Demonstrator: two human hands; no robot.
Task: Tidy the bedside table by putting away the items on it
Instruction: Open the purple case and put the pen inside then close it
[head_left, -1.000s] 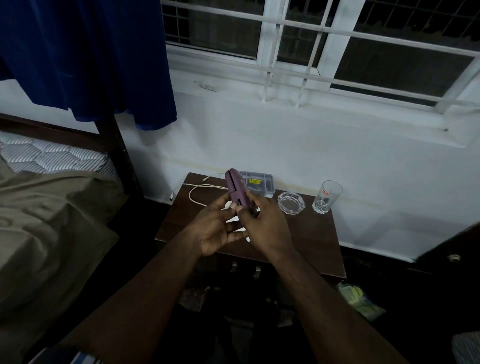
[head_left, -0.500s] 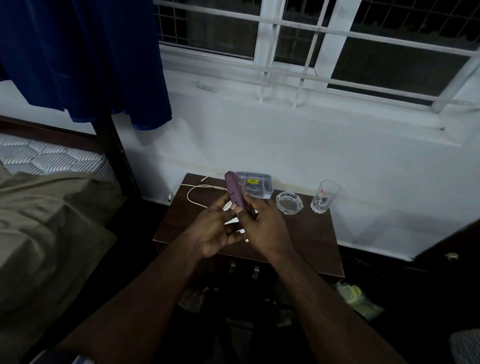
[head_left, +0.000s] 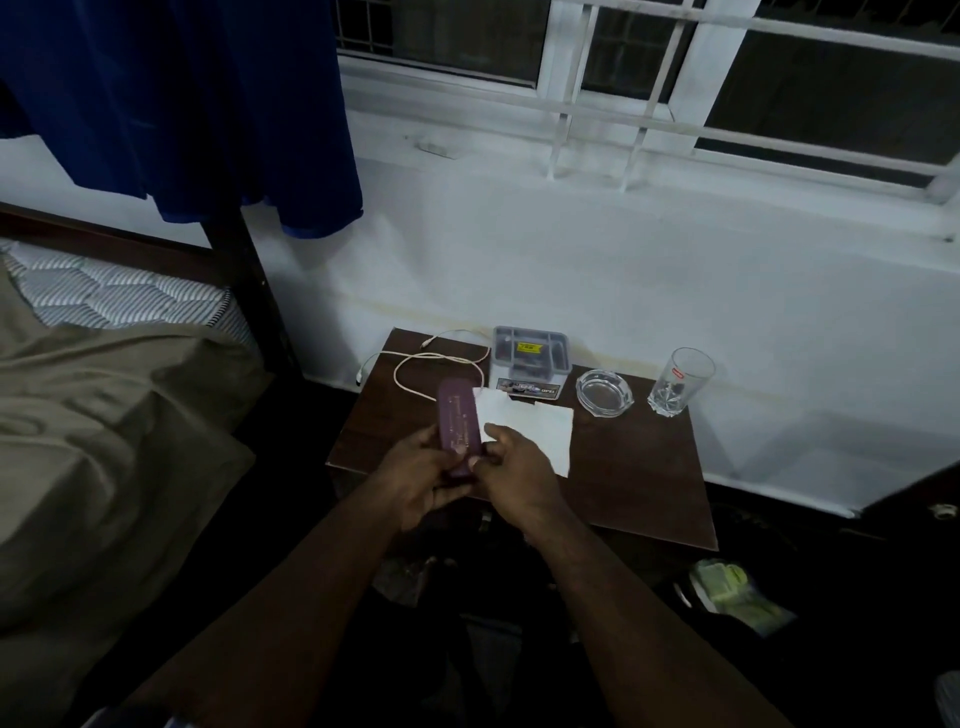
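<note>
Nearest the camera, both hands meet over the front edge of the tabletop (head_left: 649, 483), and the maroon case (head_left: 457, 426) between them serves as the landmark for all else; the left hand (head_left: 415, 480) cradles the near end of the case from below and from its left, fingers curled round it, so that the long body tilts up and away toward the wall, probably to keep its printed face readable and the seam within reach; the right hand (head_left: 514, 473) comes in from the case's right, its fingers bent and pinching at the near right edge of the case, though whether they also nip the corner of the white paper (head_left: 535, 423) I cannot tell, since the knuckles hide that spot; the paper lies flat on the tabletop just right of the case, one edge running under or against it; beyond the case's far tip a white cable (head_left: 415, 364) loops loosely, likely left where a phone was charged; farther right and back stands a clear plastic box (head_left: 530, 358) by the wall, then a glass ashtray (head_left: 604, 393), then a drinking glass (head_left: 680, 382) farthest to the right; all of these wait on the tabletop, so the tidying looks barely begun.
</note>
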